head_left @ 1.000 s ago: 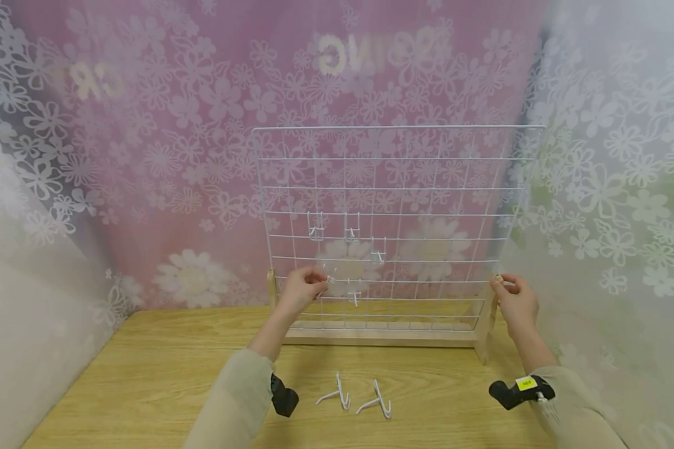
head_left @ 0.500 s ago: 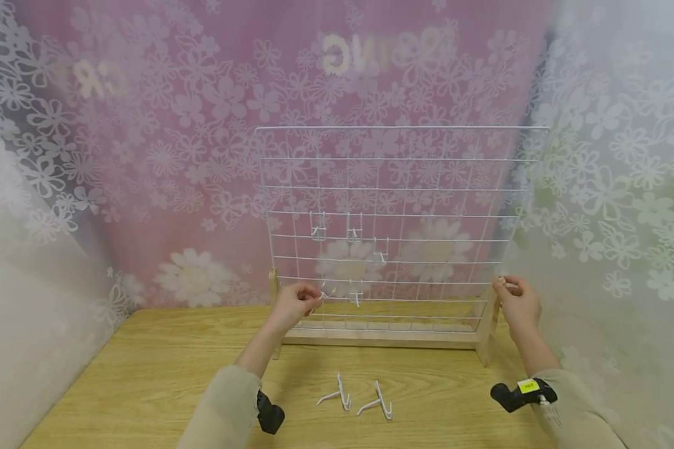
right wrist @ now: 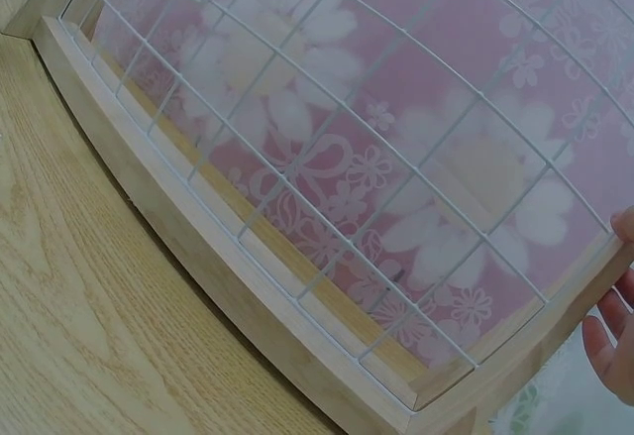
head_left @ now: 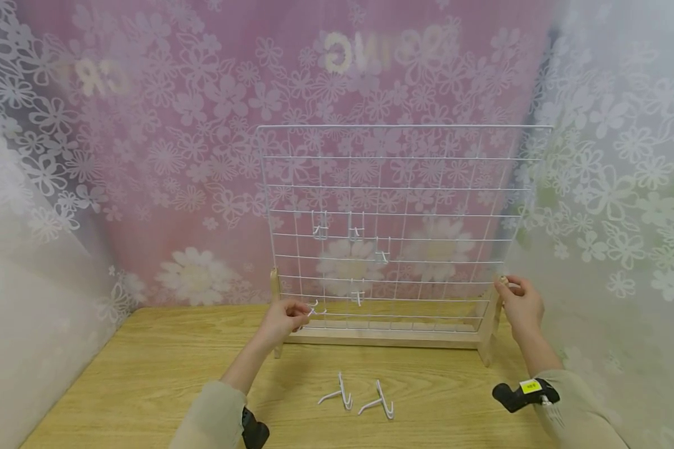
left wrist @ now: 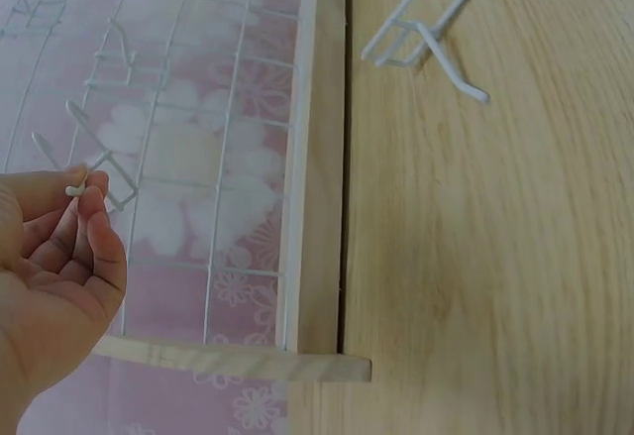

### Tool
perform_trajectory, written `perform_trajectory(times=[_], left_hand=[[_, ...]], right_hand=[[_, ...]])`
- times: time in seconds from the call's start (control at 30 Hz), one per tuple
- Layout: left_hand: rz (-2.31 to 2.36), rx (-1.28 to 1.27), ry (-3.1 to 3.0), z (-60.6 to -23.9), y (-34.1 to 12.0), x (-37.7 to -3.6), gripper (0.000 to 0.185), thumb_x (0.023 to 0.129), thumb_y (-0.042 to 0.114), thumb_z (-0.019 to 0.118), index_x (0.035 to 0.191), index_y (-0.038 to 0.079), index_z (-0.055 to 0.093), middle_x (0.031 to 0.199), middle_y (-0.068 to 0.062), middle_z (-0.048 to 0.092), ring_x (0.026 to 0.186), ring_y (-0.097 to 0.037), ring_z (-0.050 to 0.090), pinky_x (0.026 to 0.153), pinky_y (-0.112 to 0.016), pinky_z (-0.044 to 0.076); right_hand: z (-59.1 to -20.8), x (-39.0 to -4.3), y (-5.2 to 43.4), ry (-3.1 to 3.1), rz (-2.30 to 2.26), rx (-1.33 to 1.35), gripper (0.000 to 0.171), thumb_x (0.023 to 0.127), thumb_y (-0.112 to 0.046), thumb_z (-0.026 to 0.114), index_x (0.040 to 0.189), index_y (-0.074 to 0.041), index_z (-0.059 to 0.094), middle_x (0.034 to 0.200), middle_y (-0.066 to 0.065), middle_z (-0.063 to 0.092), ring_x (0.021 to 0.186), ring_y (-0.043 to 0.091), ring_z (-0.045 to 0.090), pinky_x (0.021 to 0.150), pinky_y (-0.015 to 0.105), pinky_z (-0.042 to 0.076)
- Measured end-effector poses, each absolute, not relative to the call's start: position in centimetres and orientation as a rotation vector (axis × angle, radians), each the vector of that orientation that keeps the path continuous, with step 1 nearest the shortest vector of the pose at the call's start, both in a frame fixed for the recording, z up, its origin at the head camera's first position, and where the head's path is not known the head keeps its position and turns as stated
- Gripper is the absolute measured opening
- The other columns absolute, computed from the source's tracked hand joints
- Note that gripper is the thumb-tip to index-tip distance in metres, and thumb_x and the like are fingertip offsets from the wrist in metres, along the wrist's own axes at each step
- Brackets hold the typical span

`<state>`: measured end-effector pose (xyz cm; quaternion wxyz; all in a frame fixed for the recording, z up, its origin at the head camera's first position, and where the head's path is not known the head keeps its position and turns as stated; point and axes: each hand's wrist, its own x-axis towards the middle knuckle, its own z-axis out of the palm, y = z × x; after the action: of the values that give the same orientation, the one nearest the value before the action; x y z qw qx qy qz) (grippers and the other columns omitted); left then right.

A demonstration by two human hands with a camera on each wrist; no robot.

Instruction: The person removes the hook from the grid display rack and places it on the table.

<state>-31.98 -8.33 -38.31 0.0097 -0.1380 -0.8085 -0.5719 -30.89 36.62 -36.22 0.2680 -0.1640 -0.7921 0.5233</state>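
Note:
A white wire grid panel point(head_left: 404, 126) stands upright in a wooden stand point(head_left: 382, 339). Low at the panel's left side, my left hand point(head_left: 283, 319) pinches a white wire hook point(left wrist: 121, 179) by its prong, with the double-hook end toward the grid. Whether this hook touches the wires I cannot tell. My right hand point(head_left: 523, 307) grips the top of the stand's right post point(head_left: 493, 315); in the right wrist view only some of its fingers point(right wrist: 600, 348) show at the edge. Several hooks hang on the grid, among them an upper-left hook point(head_left: 320, 231) and a lowest hook point(head_left: 358, 298).
Two loose hooks, a left one point(head_left: 341, 394) and a right one point(head_left: 379, 402), lie on the wood-grain table point(head_left: 146, 374) in front of the stand. A pink flowered curtain point(head_left: 174, 156) hangs behind, with pale curtains at both sides.
My left hand has moved down and left along the grid, carrying the pinched hook lower. The right hand keeps its grip on the post. The hanging hooks and the loose ones stay put.

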Motion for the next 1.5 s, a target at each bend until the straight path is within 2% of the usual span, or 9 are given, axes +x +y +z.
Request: perform_trajectory(times=[0.17,0.37,0.6,0.73,0.83,1.1,1.3,1.5], left_hand=[[-1.821,-0.415,-2.549,-39.2,-9.1,-31.7,0.012,0.083,-0.004,0.062,0.095,-0.006,0.063,0.072,-0.009,0.058,0.06,-0.014,0.047,0.058,-0.031,0.044],[-1.766,-0.471,-2.61,-40.0,-9.8,-31.1,0.015,0.083,-0.004,0.062,0.097,-0.008,0.063,0.072,-0.006,0.058,0.06,-0.015,0.048,0.056,-0.027,0.042],[-1.684,-0.547,-2.67,-41.1,-10.5,-30.5,0.011,0.085,0.0,0.062,0.095,-0.004,0.064,0.072,-0.004,0.058,0.058,-0.012,0.046,0.048,-0.024,0.034],[-1.653,-0.617,-2.7,-41.6,-10.9,-30.2,0.012,0.084,-0.001,0.063,0.095,-0.006,0.064,0.073,-0.004,0.059,0.06,-0.013,0.049,0.055,-0.032,0.044],[-1.618,-0.663,-2.741,-42.0,-11.1,-30.1,0.012,0.084,-0.001,0.063,0.094,-0.006,0.064,0.073,-0.004,0.058,0.061,-0.013,0.05,0.058,-0.036,0.046],[-1.568,-0.802,-2.79,-43.1,-11.5,-29.7,0.008,0.081,-0.005,0.062,0.088,-0.007,0.065,0.068,0.001,0.055,0.058,-0.01,0.047,0.051,-0.023,0.04],[-1.576,-0.864,-2.811,-43.8,-11.8,-29.4,0.006,0.08,-0.006,0.062,0.086,-0.006,0.064,0.069,-0.001,0.055,0.058,-0.009,0.047,0.051,-0.024,0.041],[-1.597,-0.863,-2.82,-44.4,-11.9,-29.0,0.007,0.077,-0.009,0.062,0.083,-0.005,0.064,0.07,-0.007,0.058,0.055,-0.008,0.045,0.048,-0.018,0.038]], right_hand=[[-36.3,-30.9,36.7,-2.135,1.397,-0.443,0.047,0.093,-0.032,0.054,0.128,-0.001,0.048,0.091,0.0,0.047,0.067,0.001,0.046,0.056,0.013,0.043],[-36.3,-31.0,36.6,-2.13,1.393,-0.445,0.046,0.092,-0.03,0.056,0.127,-0.001,0.048,0.091,0.0,0.048,0.067,0.001,0.046,0.056,0.013,0.042],[-36.3,-30.9,36.6,-2.129,1.399,-0.455,0.048,0.092,-0.033,0.055,0.128,-0.001,0.048,0.094,0.001,0.048,0.067,0.0,0.046,0.056,0.012,0.042],[-36.2,-30.8,36.5,-2.13,1.414,-0.449,0.05,0.092,-0.034,0.055,0.128,-0.001,0.047,0.095,0.002,0.048,0.067,-0.001,0.046,0.057,0.011,0.043],[-36.2,-30.8,36.5,-2.144,1.394,-0.453,0.05,0.092,-0.035,0.054,0.129,-0.002,0.048,0.095,0.002,0.048,0.067,0.0,0.046,0.056,0.012,0.042],[-36.1,-30.8,36.5,-2.153,1.357,-0.462,0.047,0.093,-0.033,0.054,0.128,-0.002,0.049,0.093,0.001,0.049,0.07,0.002,0.045,0.056,0.013,0.042],[-36.1,-30.9,36.5,-2.135,1.359,-0.465,0.047,0.092,-0.032,0.055,0.128,-0.002,0.05,0.092,0.0,0.05,0.068,-0.001,0.045,0.056,0.012,0.042],[-36.1,-30.9,36.4,-2.133,1.369,-0.456,0.047,0.092,-0.03,0.055,0.128,-0.001,0.05,0.092,0.0,0.05,0.068,-0.001,0.045,0.057,0.012,0.042]])
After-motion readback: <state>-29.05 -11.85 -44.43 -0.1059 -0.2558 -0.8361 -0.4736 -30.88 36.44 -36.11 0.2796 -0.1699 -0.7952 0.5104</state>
